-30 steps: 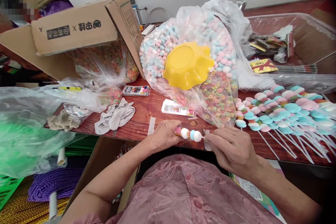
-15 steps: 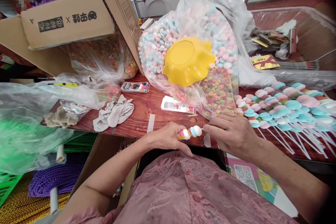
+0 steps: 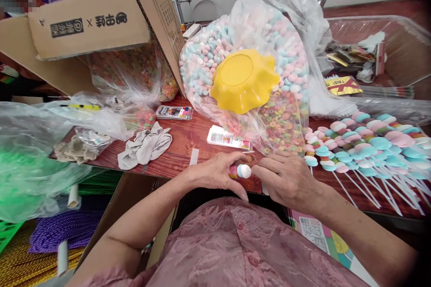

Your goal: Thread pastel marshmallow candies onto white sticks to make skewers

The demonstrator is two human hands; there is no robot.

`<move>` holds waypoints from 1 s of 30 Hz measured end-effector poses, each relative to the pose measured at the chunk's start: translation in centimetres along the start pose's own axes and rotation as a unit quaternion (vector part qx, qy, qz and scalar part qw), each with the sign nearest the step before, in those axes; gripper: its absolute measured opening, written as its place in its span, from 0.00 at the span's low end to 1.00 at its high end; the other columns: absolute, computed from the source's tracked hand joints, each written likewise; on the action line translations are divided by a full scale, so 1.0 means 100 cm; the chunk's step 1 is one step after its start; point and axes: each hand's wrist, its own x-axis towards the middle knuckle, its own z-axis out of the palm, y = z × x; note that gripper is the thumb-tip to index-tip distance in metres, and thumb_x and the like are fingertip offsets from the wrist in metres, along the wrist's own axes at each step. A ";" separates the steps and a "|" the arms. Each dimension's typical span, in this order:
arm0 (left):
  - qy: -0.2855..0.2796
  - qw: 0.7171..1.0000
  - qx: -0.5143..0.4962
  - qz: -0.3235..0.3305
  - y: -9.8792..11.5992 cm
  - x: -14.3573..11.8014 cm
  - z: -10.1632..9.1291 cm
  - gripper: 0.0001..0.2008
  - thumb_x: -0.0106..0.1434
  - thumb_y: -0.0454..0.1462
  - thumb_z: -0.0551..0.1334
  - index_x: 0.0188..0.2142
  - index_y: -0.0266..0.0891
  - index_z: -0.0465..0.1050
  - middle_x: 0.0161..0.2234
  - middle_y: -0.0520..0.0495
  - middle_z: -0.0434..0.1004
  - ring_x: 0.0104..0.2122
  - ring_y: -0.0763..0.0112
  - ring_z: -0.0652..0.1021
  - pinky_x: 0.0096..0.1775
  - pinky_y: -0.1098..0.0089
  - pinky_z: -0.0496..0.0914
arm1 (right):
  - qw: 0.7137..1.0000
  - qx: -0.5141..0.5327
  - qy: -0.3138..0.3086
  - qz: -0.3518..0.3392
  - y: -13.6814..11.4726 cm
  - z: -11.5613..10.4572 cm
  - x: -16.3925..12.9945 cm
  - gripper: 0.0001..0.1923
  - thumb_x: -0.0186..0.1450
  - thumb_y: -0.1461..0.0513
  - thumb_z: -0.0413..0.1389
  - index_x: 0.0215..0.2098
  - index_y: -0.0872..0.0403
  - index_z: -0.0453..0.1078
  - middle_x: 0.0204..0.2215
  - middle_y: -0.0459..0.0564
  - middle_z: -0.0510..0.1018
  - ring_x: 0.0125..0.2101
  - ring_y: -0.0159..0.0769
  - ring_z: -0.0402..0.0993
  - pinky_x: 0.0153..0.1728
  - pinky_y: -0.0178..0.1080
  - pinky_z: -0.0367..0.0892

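A candy skewer (image 3: 244, 171) of white and blue marshmallows with pinkish candy behind them lies between my two hands, near the table's front edge. My left hand (image 3: 222, 174) curls round its far end. The left thumb stands off to the side, and the lower fingers are partly hidden. My right hand (image 3: 284, 181) is closed at the white marshmallow end, its fingertips pinched where the stick comes out. The stick itself is hidden by those fingers. Finished-looking marshmallow skewers (image 3: 373, 143) on white sticks are piled to the right of my right hand.
A yellow wavy bowl (image 3: 244, 80) lies upside down on bags of marshmallows (image 3: 202, 54) and candy rings (image 3: 283, 121). Printed cards (image 3: 227, 137), grey gloves (image 3: 146, 145) and a cardboard box (image 3: 90, 22) are at left and centre. A clear bin (image 3: 400, 49) stands back right.
The candy skewer has slid deeper into my left hand, so less of it shows. My right hand has moved left with it, towards my left hand.
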 end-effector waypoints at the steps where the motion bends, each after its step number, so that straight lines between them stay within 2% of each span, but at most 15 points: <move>1: 0.012 1.000 0.005 -0.001 -0.001 -0.002 -0.004 0.37 0.43 0.47 0.76 0.52 0.41 0.69 0.45 0.47 0.74 0.43 0.62 0.73 0.42 0.68 0.65 | 1.000 -0.002 0.004 0.003 0.003 -0.002 -0.001 0.11 0.66 0.71 0.47 0.31 0.55 0.68 0.22 0.46 0.71 0.23 0.32 0.62 0.26 0.39 0.51; 2: 0.014 1.000 0.011 -0.008 -0.003 -0.004 -0.007 0.38 0.43 0.47 0.76 0.52 0.41 0.69 0.45 0.47 0.75 0.43 0.62 0.73 0.42 0.68 0.65 | 1.000 -0.002 0.008 0.006 0.005 -0.004 -0.001 0.11 0.65 0.72 0.47 0.31 0.55 0.69 0.22 0.46 0.71 0.23 0.32 0.63 0.27 0.38 0.52; 4: -0.005 0.999 0.023 -0.040 -0.009 -0.007 -0.010 0.28 0.45 0.48 0.74 0.42 0.38 0.74 0.36 0.51 0.74 0.36 0.67 0.72 0.37 0.71 0.65 | 1.000 0.004 0.017 0.011 0.007 -0.006 -0.001 0.11 0.64 0.73 0.47 0.32 0.55 0.69 0.22 0.46 0.72 0.24 0.32 0.63 0.27 0.38 0.53; 6: -0.029 0.997 0.019 -0.066 -0.015 -0.007 -0.007 0.21 0.48 0.49 0.72 0.30 0.36 0.72 0.26 0.55 0.68 0.28 0.73 0.68 0.30 0.74 0.61 | 0.999 0.006 0.029 0.013 0.006 -0.006 0.000 0.11 0.64 0.73 0.47 0.32 0.55 0.68 0.23 0.46 0.72 0.24 0.32 0.63 0.27 0.38 0.53; 8: -0.026 0.997 0.002 -0.074 -0.019 -0.005 0.000 0.19 0.50 0.48 0.71 0.25 0.36 0.68 0.23 0.57 0.62 0.26 0.76 0.64 0.27 0.75 0.57 | 0.999 0.005 0.042 0.013 0.002 -0.005 0.002 0.11 0.64 0.73 0.47 0.31 0.55 0.68 0.23 0.47 0.73 0.24 0.32 0.63 0.28 0.38 0.54; 10: 0.007 0.997 -0.004 -0.077 -0.020 -0.002 0.007 0.18 0.50 0.45 0.71 0.24 0.36 0.67 0.23 0.57 0.61 0.25 0.77 0.63 0.26 0.76 0.56 | 0.999 0.003 0.035 0.022 -0.002 -0.003 0.004 0.11 0.64 0.72 0.48 0.30 0.55 0.67 0.23 0.47 0.72 0.24 0.32 0.62 0.28 0.38 0.53; 12: 0.036 0.996 0.005 -0.078 -0.018 0.000 0.012 0.16 0.50 0.42 0.71 0.24 0.36 0.68 0.22 0.58 0.61 0.25 0.78 0.62 0.25 0.76 0.55 | 0.999 0.005 0.001 0.048 -0.006 0.000 0.005 0.11 0.64 0.71 0.48 0.27 0.55 0.66 0.21 0.46 0.70 0.23 0.32 0.61 0.27 0.39 0.50; 16: 0.035 0.998 0.003 -0.057 -0.013 0.004 0.018 0.12 0.51 0.41 0.71 0.30 0.36 0.73 0.24 0.56 0.67 0.26 0.76 0.66 0.27 0.75 0.58 | 0.992 0.029 -0.065 0.106 -0.008 0.003 0.008 0.11 0.65 0.68 0.48 0.25 0.55 0.65 0.21 0.47 0.70 0.23 0.31 0.61 0.26 0.39 0.47; 19: 0.040 0.998 0.015 -0.039 -0.011 0.005 0.021 0.12 0.53 0.42 0.69 0.33 0.36 0.75 0.27 0.55 0.72 0.27 0.74 0.70 0.28 0.75 0.59 | 0.991 0.039 -0.079 0.104 -0.006 0.000 0.013 0.11 0.65 0.67 0.48 0.25 0.56 0.66 0.21 0.47 0.71 0.22 0.30 0.61 0.26 0.39 0.45; 21: 0.067 0.995 0.062 -0.046 -0.011 0.004 0.022 0.13 0.53 0.44 0.69 0.32 0.37 0.74 0.26 0.54 0.73 0.27 0.74 0.70 0.28 0.74 0.58 | 0.990 0.038 -0.102 0.094 -0.004 -0.004 0.015 0.11 0.65 0.67 0.48 0.25 0.56 0.66 0.21 0.47 0.72 0.22 0.30 0.59 0.26 0.39 0.44; 26: 0.175 0.951 0.235 -0.099 -0.015 -0.001 0.022 0.15 0.57 0.48 0.65 0.27 0.38 0.69 0.24 0.52 0.71 0.24 0.73 0.69 0.26 0.71 0.53 | 0.983 0.037 -0.128 0.127 -0.001 -0.014 0.013 0.12 0.64 0.69 0.46 0.26 0.55 0.65 0.20 0.46 0.70 0.21 0.30 0.59 0.26 0.39 0.43; 30: 0.212 0.912 0.340 -0.092 -0.021 -0.002 0.026 0.08 0.61 0.41 0.60 0.31 0.39 0.71 0.28 0.47 0.74 0.27 0.68 0.72 0.28 0.69 0.55 | 0.977 0.015 -0.139 0.160 -0.001 -0.012 0.011 0.12 0.65 0.68 0.45 0.26 0.55 0.67 0.18 0.46 0.70 0.19 0.31 0.59 0.26 0.39 0.43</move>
